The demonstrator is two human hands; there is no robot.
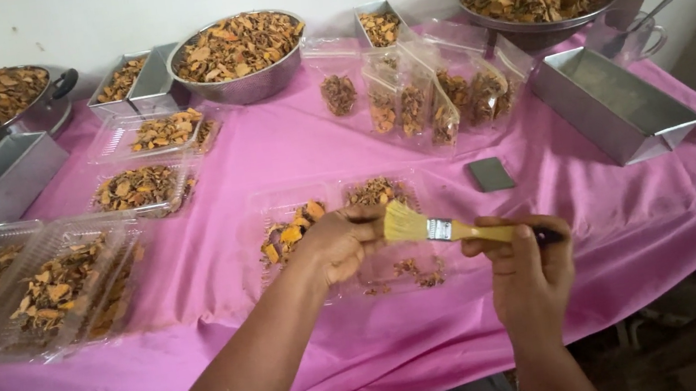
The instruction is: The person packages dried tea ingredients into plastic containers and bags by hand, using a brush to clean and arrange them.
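**Brush against left hand, over open clear tray**

Far left of the hands: clear trays (pixel 56 292) filled with dried orange-brown chips, on the pink-covered counter (pixel 214 267). Left hand (pixel 338 243) is curled shut, fingers closed; can't tell what's inside. It sits over an open clear tray (pixel 393 266) holding a few chips. Brush (pixel 451 228) bristles touch the left hand's fingers. Right hand (pixel 526 269) is clamped on the brush's yellow handle, just right of the left hand. Beyond the right hand: small dark block (pixel 490 174). Further right, an empty metal box (pixel 613 102).
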